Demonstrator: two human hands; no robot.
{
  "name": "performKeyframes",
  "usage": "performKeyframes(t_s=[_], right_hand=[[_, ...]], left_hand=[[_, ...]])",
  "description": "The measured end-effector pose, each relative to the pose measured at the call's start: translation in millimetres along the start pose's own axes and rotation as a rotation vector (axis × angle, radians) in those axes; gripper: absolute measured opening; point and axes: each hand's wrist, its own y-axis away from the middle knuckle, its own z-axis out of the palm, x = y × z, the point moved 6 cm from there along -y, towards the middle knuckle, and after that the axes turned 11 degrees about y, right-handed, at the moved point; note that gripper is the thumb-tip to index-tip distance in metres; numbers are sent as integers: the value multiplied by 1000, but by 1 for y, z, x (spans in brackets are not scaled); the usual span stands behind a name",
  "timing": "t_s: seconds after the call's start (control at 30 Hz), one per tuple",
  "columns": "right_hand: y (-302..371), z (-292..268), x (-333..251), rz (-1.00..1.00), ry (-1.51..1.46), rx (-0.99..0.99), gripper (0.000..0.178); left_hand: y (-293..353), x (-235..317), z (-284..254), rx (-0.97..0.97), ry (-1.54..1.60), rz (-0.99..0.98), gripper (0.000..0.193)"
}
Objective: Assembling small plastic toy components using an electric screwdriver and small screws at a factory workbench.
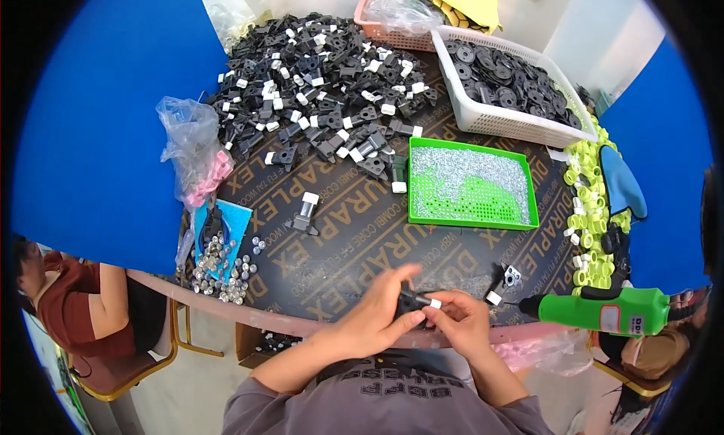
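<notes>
My bench [354,243] is a dark board printed with tan lettering, its near edge a pinkish rim [290,322] running just in front of my body. Blue panels [113,118] stand on both sides, a pale wall [520,16] closes off the back, and light floor [162,375] shows below. Both my hands are closed in on one black part [409,301] above the near edge: my left hand [381,314] wraps it, and the fingertips of my right hand [461,322] pinch by its white end. A big heap [324,88] of similar parts fills the far left, beside a white basket [513,127] of black discs [501,77]. Ahead of my right hand sits a green tray [473,225] of small silvery pieces; yellow-green rings [592,246] line the right edge, and a green driver [603,312] lies at the near right corner. On the left, metal balls [226,273] crowd a light blue mat [240,220] near the rim. The widest open room runs from that mat to the tray, broken by one lone part [305,212]; to my right, another part [507,282] narrows the gap before the driver.
</notes>
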Motion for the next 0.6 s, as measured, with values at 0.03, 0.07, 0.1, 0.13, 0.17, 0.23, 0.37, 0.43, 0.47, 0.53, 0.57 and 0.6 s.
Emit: performKeyframes(t_s=[0.03, 0.07, 0.1, 0.13, 0.17, 0.23, 0.37, 0.43, 0.47, 0.53, 0.57, 0.6], right_hand=[[2, -4, 0, 14, 71, 74, 21], [3, -10, -3, -52, 97, 182, 21], [6, -18, -3, -110, 129, 303, 21], [10, -29, 6, -118, 177, 413, 18], [13, -34, 9, -116, 144, 482, 17], [19, -41, 14, -123, 68, 621, 16], [29, -43, 4, -66, 362, 693, 22], [25, -46, -2, -172, 566, 710, 24], [22, -47, -4, -207, 623, 713, 25], [23, -54, -6, -279, 752, 717, 28], [25, -59, -3, -275, 757, 727, 28], [29, -64, -4, -314, 791, 763, 28]], left_hand=[[-4, 16, -10, 13, -165, 106, 64], [-8, 28, -29, 140, -389, 190, 80], [-11, 34, -47, 265, -660, 228, 83], [-13, 33, -70, 379, -744, 159, 82], [-8, 26, -92, 548, -814, 78, 81], [-7, 4, -120, 606, -922, 1, 78], [-8, -10, -129, 560, -871, 28, 36], [-8, 0, -118, 455, -786, 32, 29], [-9, -5, -115, 387, -740, -53, 39], [-11, 7, -96, 428, -753, 95, 52], [-14, 5, -93, 345, -739, 16, 64], [-19, 10, -86, 273, -841, 89, 64]])
